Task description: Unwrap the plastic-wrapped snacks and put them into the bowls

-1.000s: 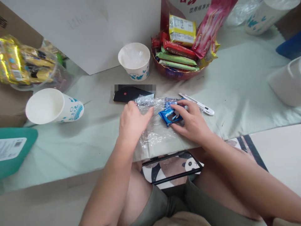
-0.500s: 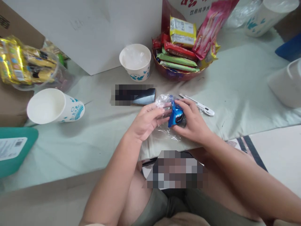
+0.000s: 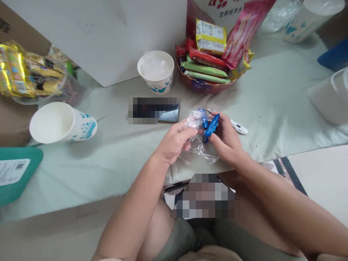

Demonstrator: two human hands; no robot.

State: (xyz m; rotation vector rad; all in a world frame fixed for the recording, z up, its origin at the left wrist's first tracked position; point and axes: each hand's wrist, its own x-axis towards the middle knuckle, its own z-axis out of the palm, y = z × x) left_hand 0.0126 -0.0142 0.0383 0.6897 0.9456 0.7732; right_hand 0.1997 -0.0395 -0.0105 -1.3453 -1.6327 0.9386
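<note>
My left hand [image 3: 176, 141] is closed on a crinkled clear plastic bag [image 3: 201, 148], which hangs down between my hands over the table's front part. In my right hand [image 3: 227, 139] a small blue-wrapped snack [image 3: 212, 125] is pinched between thumb and fingers. Another bit of blue wrapper [image 3: 203, 116] shows at the bag's top; whether it is the same piece I cannot tell. Just behind my right hand lies a white utility knife [image 3: 238, 127], partly covered by the fingers. A dark phone [image 3: 170, 112] rests beyond my left hand.
A paper cup [image 3: 159, 74] with clear plastic in it stands beside a red bowl [image 3: 206, 87] of wrapped snacks. Another paper cup [image 3: 56, 123] lies tilted at left, near a clear tub of snacks [image 3: 65, 85] and a green object [image 3: 24, 170]. A white container [image 3: 331, 96] is at right.
The blue-wrapped snack has turned in my right hand and now points up to the right. My left hand has shifted slightly right with the bag.
</note>
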